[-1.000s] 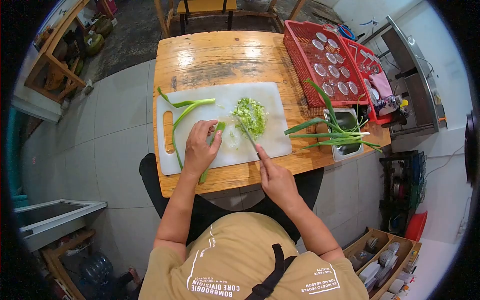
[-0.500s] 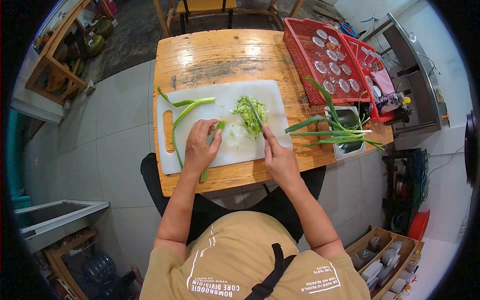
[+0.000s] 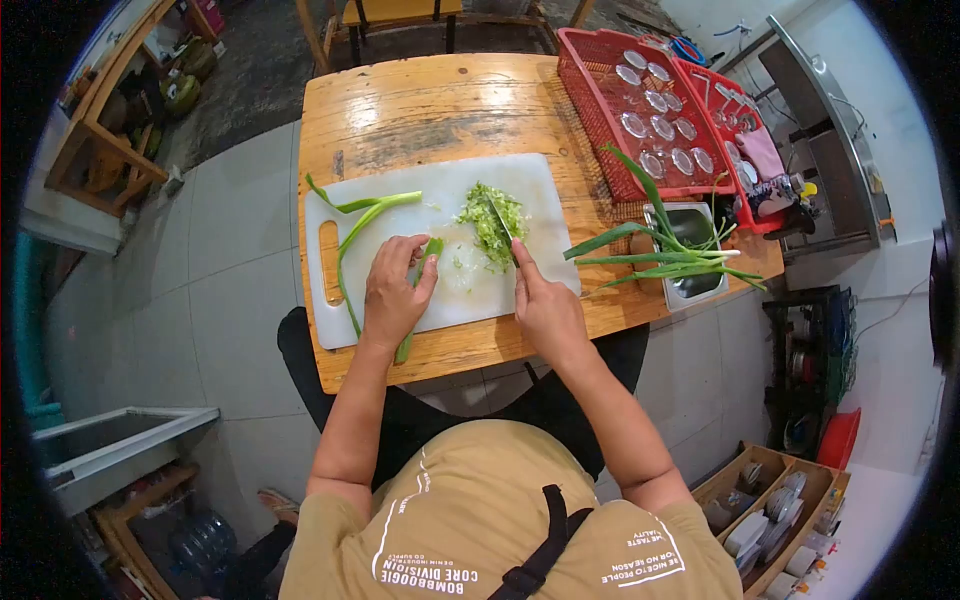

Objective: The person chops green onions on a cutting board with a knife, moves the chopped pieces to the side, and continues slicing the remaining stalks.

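Observation:
A white cutting board (image 3: 455,187) with a cut-out handle lies on the wooden table. My left hand (image 3: 397,290) is closed around green spring onion stalks (image 3: 432,252), whose cut ends point toward the board's middle and whose other ends hang past its near edge. My right hand (image 3: 550,308) grips a knife (image 3: 503,222), its blade lying over a heap of chopped spring onion (image 3: 490,245). One more spring onion (image 3: 372,206), with a pale end and a long bent leaf, rests on the board's left part.
Whole spring onions (image 3: 680,262) lie across a metal container (image 3: 692,294) at the table's right. Behind it, a red basket (image 3: 583,95) holds upturned glasses, beside a second red basket (image 3: 745,205). A person's foot (image 3: 280,502) shows at lower left.
My right hand has moved slightly left and away from me with the knife, over the chopped heap. My left hand keeps its hold on the stalks. The whole view has shifted slightly.

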A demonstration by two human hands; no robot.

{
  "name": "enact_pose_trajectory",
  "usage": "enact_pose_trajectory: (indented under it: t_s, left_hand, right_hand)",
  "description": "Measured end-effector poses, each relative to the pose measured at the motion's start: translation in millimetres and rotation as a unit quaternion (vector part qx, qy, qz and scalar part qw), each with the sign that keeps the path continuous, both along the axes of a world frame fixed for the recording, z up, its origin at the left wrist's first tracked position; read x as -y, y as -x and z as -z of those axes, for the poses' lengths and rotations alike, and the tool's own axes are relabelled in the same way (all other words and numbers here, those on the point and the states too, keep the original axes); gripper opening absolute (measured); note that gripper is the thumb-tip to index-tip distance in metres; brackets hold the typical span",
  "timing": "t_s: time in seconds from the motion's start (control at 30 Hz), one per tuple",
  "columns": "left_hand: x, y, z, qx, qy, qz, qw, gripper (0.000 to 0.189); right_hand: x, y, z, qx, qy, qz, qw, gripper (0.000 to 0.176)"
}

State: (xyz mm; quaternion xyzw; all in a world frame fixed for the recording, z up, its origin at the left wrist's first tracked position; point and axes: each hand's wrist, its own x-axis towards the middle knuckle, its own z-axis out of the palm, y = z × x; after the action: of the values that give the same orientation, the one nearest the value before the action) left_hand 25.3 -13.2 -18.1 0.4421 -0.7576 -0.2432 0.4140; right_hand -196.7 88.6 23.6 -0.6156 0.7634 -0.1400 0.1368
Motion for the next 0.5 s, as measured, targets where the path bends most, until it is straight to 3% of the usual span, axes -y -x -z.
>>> enact_pose_trajectory:
  t_s: [0.2, 0.4, 0.5]
  left_hand:
    - [-2, -1, -3, -0.026, -0.024, -0.002, 0.999, 0.027]
    - [0, 0, 0, 0.001, -0.010, 0.002, 1.000, 0.027]
    - [0, -1, -2, -0.016, -0.015, 0.007, 1.000, 0.027]
  right_hand:
    - [-15, 7, -8, -0.006, 0.011, -0.040, 0.999, 0.065]
    - [0, 6, 0, -0.042, -0.022, 0.013, 0.999, 0.058]
    - [3, 11, -18, -0.059, -0.017, -0.041, 0.997, 0.061]
